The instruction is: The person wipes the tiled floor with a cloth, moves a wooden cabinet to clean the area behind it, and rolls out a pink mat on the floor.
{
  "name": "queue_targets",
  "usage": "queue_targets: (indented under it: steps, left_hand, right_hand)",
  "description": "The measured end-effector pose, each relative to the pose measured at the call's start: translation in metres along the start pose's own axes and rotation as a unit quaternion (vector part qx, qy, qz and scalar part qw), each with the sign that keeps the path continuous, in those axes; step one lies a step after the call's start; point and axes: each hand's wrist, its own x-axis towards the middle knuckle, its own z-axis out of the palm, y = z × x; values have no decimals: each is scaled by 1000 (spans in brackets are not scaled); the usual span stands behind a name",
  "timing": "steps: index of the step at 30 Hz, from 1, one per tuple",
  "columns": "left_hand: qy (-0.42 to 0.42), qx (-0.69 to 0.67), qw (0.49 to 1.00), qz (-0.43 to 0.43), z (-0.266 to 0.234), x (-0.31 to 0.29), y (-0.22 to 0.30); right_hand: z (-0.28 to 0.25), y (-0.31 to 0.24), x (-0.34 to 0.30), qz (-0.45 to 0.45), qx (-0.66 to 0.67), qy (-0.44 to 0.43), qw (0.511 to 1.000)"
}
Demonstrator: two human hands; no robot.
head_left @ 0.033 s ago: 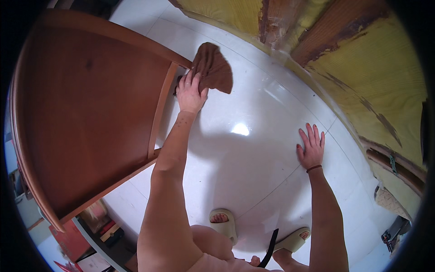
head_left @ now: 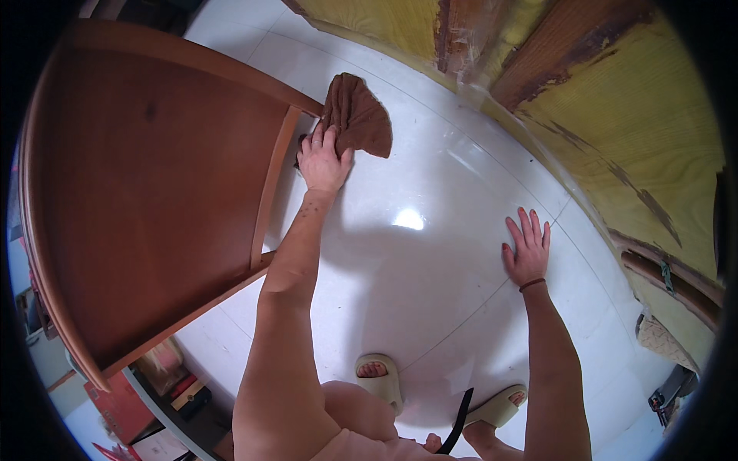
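Observation:
My left hand (head_left: 323, 164) presses down on a brown cloth (head_left: 364, 127) on the shiny white tiled floor (head_left: 400, 269). Its fingers curl over the cloth's near edge, and their tips are partly hidden in the folds. The cloth fans out to the right of the hand, beside the leg end of a reddish-brown wooden chair or small table (head_left: 169, 184). Over on the right, my right hand (head_left: 527, 250) lies flat on the floor with its fingers spread and nothing in it.
A yellowish wooden cabinet (head_left: 623, 131) with worn brown patches borders the floor on the right. Slippers (head_left: 380, 376) are on my feet below. A black strap (head_left: 460, 421) hangs between them. Boxes and small items (head_left: 165, 376) sit at lower left, under the brown furniture.

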Motion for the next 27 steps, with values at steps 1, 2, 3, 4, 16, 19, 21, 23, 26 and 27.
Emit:
queue_targets:
  steps: [1, 2, 3, 4, 16, 19, 21, 23, 26, 27]
  left_hand:
    - [-52, -1, 998, -17, -4, -1, 8]
    - [-102, -6, 994, -34, -12, 3, 24]
    - [-155, -10, 987, -52, -16, 2, 38]
    - [-98, 14, 995, -8, -13, -3, 54]
    - [93, -235, 953, -167, 56, 121, 43]
    - [46, -265, 941, -207, 66, 146, 19]
    - [66, -286, 937, -191, 70, 154, 16]
    - [79, -320, 930, -166, 79, 160, 16]
    - [19, -385, 913, -134, 74, 171, 3]
    - [-5, -400, 905, -143, 69, 174, 7]
  right_hand:
    - [0, 0, -1, 0, 2, 3, 1000]
    - [0, 2, -1, 0, 0, 7, 1000]
    - [0, 4, -1, -1, 1, 11, 1000]
    - [1, 6, -1, -1, 0, 15, 1000]
    - [3, 5, 0, 0, 4, 11, 1000]
    - [0, 3, 0, 0, 6, 6, 1000]
    - [2, 5, -2, -3, 2, 9, 1000]
    - [0, 6, -1, 4, 3, 2, 1000]
    - [-1, 0, 4, 4, 3, -16, 1000]
    - [-1, 1, 2, 5, -2, -16, 1000]
